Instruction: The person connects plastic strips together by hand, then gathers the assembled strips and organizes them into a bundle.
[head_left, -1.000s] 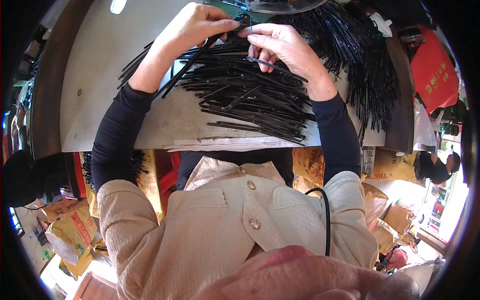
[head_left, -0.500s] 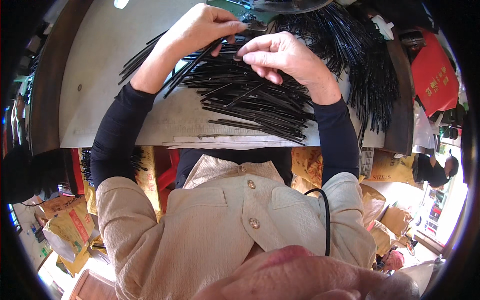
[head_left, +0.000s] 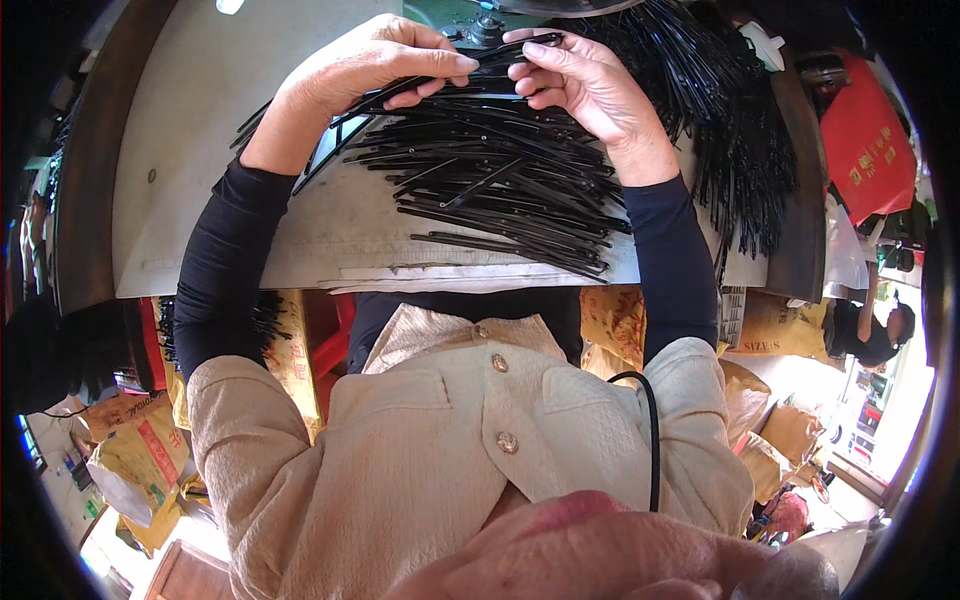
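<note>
My left hand [head_left: 372, 62] is closed round several thin black strips [head_left: 405, 86] that slant down and left past the wrist. Between finger and thumb of my right hand [head_left: 592, 88] is the far end of one thin black strip [head_left: 500, 53], which spans the gap to the left hand in a slight bow. Under both hands lies a loose pile of the same black strips [head_left: 500, 165]; small holes show near some ends. Just beyond the hands stands a small metal fixture [head_left: 487, 28] on a green surface, partly hidden by the fingers.
Large bundles of black strips [head_left: 735, 160] cover the table's right side. The pale tabletop [head_left: 215, 170] has a dark edge on the left. A red bag [head_left: 866, 140] hangs at the right. Papers [head_left: 450, 278] lie along the near edge; yellow bags [head_left: 612, 320] stand below.
My right hand has moved up and turned, and now pinches a strip's end beyond the pile. My left hand has come slightly left and down, away from the fixture.
</note>
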